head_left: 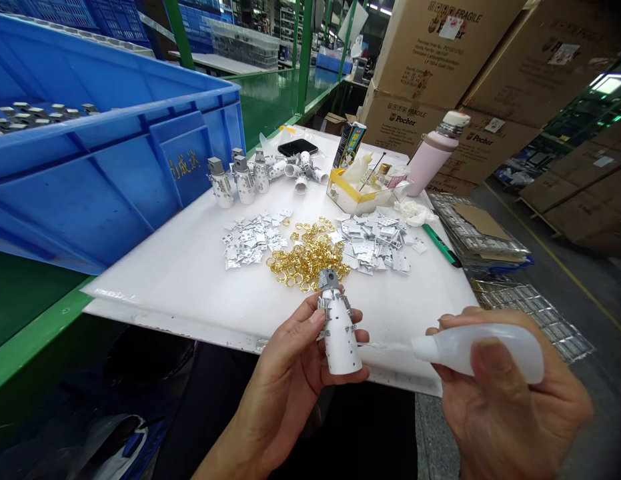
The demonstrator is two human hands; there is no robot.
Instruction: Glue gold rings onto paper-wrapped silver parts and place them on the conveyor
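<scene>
Fingers of my left hand [295, 373] are wrapped round a white conical model part [340, 340] with a grey block on top and small grey fittings on its sides. In my right hand [515, 407] is a translucent squeeze bottle [490, 350], lying on its side. Its thin clear nozzle points left and its tip reaches near the cone's side; I cannot tell whether it touches. Beyond the cone lies a heap of gold rings [310, 260]. Small flat white pieces are piled to its left [255, 239] and right [377, 243].
Several similar white cones [244, 180] stand or lie at the back left beside a blue crate [140, 153]. A phone [298, 147], a clear tray of small bottles [357, 197], a pink flask [433, 157] and a green marker [441, 245] edge the white board. Cartons [430, 73] rise behind.
</scene>
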